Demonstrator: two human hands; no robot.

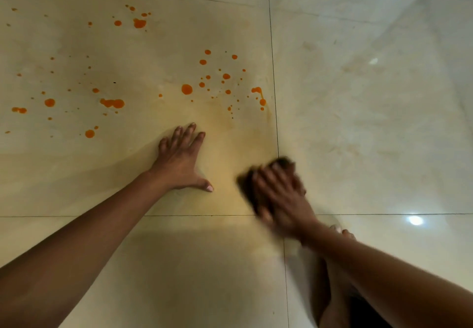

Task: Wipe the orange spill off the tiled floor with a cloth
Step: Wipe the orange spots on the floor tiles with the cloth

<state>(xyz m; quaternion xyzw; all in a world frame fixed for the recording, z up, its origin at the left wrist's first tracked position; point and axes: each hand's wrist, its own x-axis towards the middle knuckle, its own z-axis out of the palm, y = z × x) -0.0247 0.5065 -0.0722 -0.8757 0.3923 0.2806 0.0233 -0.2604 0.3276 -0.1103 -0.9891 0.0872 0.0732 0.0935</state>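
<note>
Currently right hand (279, 194) presses flat on dark crumpled cloth (247, 187), left hand (179, 164) splayed on glossy cream floor tiles (358, 97); soaked cloth may smear orange droplets (186, 89).

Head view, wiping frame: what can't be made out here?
- Cloth: motion-blurred and mostly under the right hand; shape and fold unreadable.
- Right hand's grip: blurred; flat or curled, cannot tell.
- Orange spill: drops reach the left and top edges; extent beyond unseen.
- Foot: mostly hidden by the right forearm.

Count: two grips of mine, left grip (179, 161) and right grip (279, 197); one dark cloth (245, 187); orange drops (187, 89), dozens, too many to tally; one foot (335, 289); two light glints (414, 220).
</note>
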